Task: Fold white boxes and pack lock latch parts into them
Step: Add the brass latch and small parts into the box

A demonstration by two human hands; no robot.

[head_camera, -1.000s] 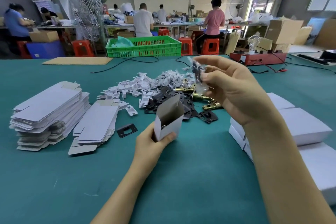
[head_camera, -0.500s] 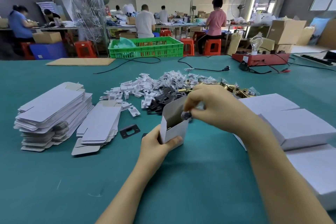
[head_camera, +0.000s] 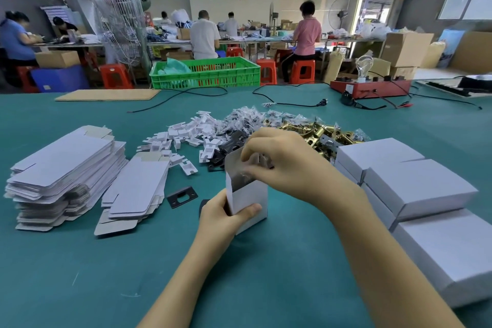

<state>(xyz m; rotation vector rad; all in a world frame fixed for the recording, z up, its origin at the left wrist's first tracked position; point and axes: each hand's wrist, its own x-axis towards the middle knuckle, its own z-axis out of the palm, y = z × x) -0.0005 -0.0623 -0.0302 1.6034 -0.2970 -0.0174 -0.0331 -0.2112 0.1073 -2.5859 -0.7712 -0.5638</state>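
Box (head_camera: 247, 201) stands upright, mouth upward, gripped low by your left hand (head_camera: 222, 217); your right hand (head_camera: 282, 165), directly above that mouth, pinches a small bagged part (head_camera: 246, 176) straight down into it.

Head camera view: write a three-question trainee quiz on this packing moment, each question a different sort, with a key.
1. True or false: the left hand grips the open white box upright on the green table.
2. The right hand's fingertips are: A) at the box's open top, B) on the flat box blanks, C) on the green crate.
3. Fill in: the lone black plate lies to the box's ____.

Key: 1 true; 2 A; 3 left.
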